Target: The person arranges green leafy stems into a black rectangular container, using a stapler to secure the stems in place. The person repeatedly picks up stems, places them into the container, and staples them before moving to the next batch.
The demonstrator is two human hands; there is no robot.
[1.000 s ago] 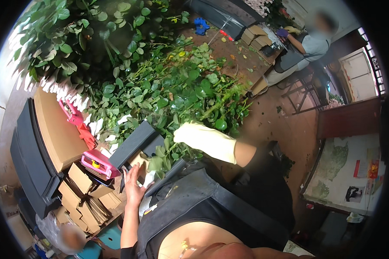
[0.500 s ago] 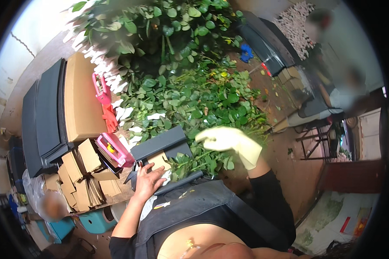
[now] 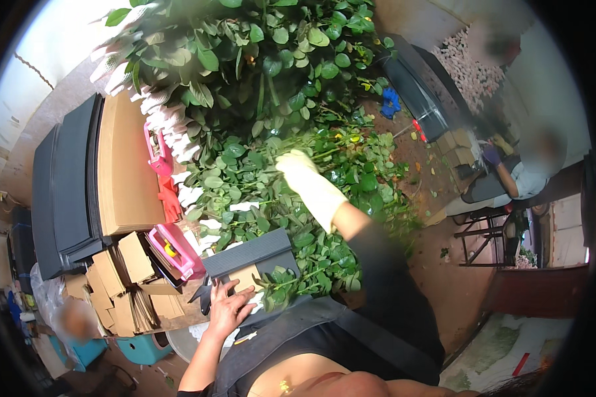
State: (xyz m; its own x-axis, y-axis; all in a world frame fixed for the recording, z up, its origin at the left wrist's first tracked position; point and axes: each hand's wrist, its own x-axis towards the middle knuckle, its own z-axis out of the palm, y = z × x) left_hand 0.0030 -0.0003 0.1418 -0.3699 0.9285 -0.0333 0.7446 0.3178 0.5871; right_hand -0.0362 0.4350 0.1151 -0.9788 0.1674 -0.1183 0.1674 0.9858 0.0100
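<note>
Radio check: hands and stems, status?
Left hand: bare, at brown cardboard piece. Right hand: gloved, among leafy stems; grip unclear. Stems crowd the dark corrugated card.

bright pale wall [image 3: 16,99] at left, reddish-brown floor [image 3: 450,291], dark metal frame [image 3: 489,233] and green-stained white wall [image 3: 510,351] at right

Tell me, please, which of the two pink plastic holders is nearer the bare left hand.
The lower pink plastic holder, with a round yellow part inside, is nearer; the upper one is farther off, beside the red glove.
</note>
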